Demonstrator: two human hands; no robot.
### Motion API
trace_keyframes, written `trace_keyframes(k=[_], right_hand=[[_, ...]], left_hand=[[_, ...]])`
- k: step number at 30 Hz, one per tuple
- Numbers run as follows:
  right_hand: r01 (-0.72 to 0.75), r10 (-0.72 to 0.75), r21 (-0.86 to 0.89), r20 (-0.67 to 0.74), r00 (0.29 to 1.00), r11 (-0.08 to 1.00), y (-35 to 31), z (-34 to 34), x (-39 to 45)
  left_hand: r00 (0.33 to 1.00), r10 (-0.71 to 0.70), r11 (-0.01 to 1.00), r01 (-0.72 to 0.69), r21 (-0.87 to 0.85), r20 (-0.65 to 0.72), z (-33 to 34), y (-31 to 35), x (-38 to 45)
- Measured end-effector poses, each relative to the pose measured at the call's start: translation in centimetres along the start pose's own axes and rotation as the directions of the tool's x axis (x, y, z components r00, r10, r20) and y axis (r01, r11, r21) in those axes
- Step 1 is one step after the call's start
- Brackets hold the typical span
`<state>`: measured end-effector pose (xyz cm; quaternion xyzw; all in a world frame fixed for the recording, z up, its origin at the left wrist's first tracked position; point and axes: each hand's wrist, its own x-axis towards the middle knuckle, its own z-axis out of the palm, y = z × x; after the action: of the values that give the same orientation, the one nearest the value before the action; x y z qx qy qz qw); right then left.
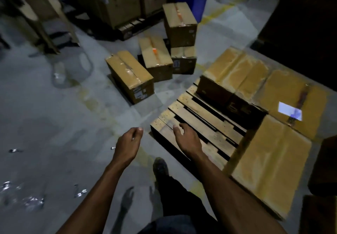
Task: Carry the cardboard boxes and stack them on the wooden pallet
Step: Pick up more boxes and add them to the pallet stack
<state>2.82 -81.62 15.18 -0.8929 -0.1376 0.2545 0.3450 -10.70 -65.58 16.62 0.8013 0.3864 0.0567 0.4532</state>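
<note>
The task is partly done. Several brown cardboard boxes (269,109) already lie flat on the wooden slatted pallet (198,124), filling its far and right parts; the near left corner is bare wood. Four more taped brown cardboard boxes wait on the grey concrete floor (54,115) beyond the pallet: the nearest floor box (130,76), a second one (155,56) behind it, and a tall stack of two (180,36). The nearest floor box has its long axis running from far left to near right, with its labelled end towards the pallet. Both hands are empty. The left hand (128,143) has loosely curled fingers, and the right hand (186,139), above the pallet corner, has relaxed, slightly spread fingers.
</note>
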Motion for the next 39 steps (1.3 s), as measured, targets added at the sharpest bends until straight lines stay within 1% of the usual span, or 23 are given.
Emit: trace_keyframes(k=[3, 8, 13, 18, 21, 24, 28, 33, 39], right_hand=[[0.050, -0.048, -0.036, 0.057, 0.997, 0.998, -4.3, 2.3, 6.4], [0.080, -0.072, -0.066, 0.127, 0.989, 0.995, -11.6, 4.6, 15.4], [0.122, -0.103, -0.104, 0.178, 0.979, 0.987, -18.7, 6.1, 21.9], [0.117, -0.094, -0.130, 0.170, 0.981, 0.985, -24.5, 9.2, 27.8], [0.082, -0.061, -0.151, 0.141, 0.988, 0.985, -27.0, 12.3, 31.9], [0.009, 0.007, -0.147, 0.108, 0.994, 0.989, -30.3, 15.5, 36.1], [-0.123, 0.129, -0.130, 0.044, 0.991, 0.984, -35.9, 19.0, 40.7], [-0.247, 0.246, -0.070, -0.022, 0.969, 0.967, -42.0, 21.0, 46.2], [-0.355, 0.356, 0.038, -0.045, 0.933, 0.934, -44.6, 22.4, 53.8]], left_hand=[[0.996, -0.070, 0.998, 0.069, -0.013, -0.050, -2.4, -0.8, 5.6], [0.973, -0.204, 0.978, 0.198, -0.060, -0.107, -6.9, -1.3, 14.1], [0.959, -0.230, 0.973, 0.222, -0.071, -0.162, -11.9, -1.4, 21.5], [0.956, -0.258, 0.965, 0.247, -0.087, -0.141, -15.9, -3.1, 30.3], [0.966, -0.240, 0.970, 0.235, -0.061, -0.093, -18.4, -4.9, 36.7], [0.978, -0.208, 0.977, 0.205, -0.061, -0.036, -21.6, -6.6, 43.6], [0.985, -0.142, 0.990, 0.139, 0.032, 0.101, -27.3, -7.8, 52.8], [0.976, -0.060, 0.988, 0.028, 0.149, 0.211, -32.7, -6.2, 63.4], [0.940, 0.022, 0.973, -0.099, 0.209, 0.341, -33.8, -3.2, 74.3]])
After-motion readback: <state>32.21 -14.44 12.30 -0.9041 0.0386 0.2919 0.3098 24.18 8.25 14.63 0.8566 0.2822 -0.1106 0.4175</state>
